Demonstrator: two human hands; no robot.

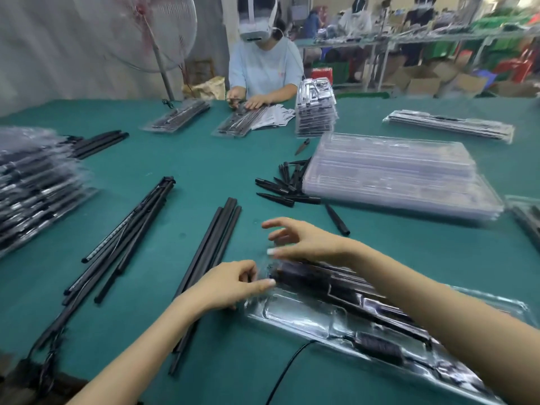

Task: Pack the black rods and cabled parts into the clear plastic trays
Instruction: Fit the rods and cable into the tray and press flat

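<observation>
A clear plastic tray (295,312) lies on the green table in front of me, with black rods and a cabled part (377,344) lying in it. My left hand (233,283) rests at the tray's near-left end, its fingertips touching the clear edge beside the rod ends. My right hand (304,238) hovers over the tray's far end with fingers spread and loosely bent; I cannot tell if it touches the plastic. Loose black rods (217,241) lie just left of my left hand. More cabled rods (128,229) lie further left.
A stack of empty clear trays (394,173) stands at the right, with black spikes (287,185) beside it. Packed trays (35,182) pile up at the left edge. Across the table a person (263,68) works beside a tall stack (315,109).
</observation>
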